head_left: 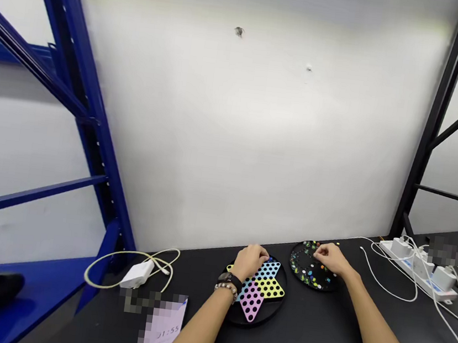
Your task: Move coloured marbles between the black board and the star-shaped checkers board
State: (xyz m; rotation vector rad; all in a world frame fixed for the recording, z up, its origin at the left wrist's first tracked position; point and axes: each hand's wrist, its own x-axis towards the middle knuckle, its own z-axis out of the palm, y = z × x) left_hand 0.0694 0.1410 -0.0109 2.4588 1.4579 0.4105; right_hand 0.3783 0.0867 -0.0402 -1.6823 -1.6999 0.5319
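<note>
A round black Chinese checkers board [260, 295] with a coloured star of holes lies on the black table. My left hand [251, 260] rests on its far left part, fingers curled down; whether it holds anything is hidden. A watch and a bead bracelet sit on that wrist. To the right stands a black round tray [304, 267] with several small coloured marbles in it. My right hand [330, 258] is over the tray's far side, fingers bent down into the marbles in a pinch; what they hold is too small to see.
A white charger [138, 274] with a looped cable lies at the left. A white power strip [420, 267] with plugs and cables sits at the right. A blurred paper [162, 330] lies near the front edge. Blue shelving [91, 138] stands left, a black frame [428, 140] right, a white wall behind.
</note>
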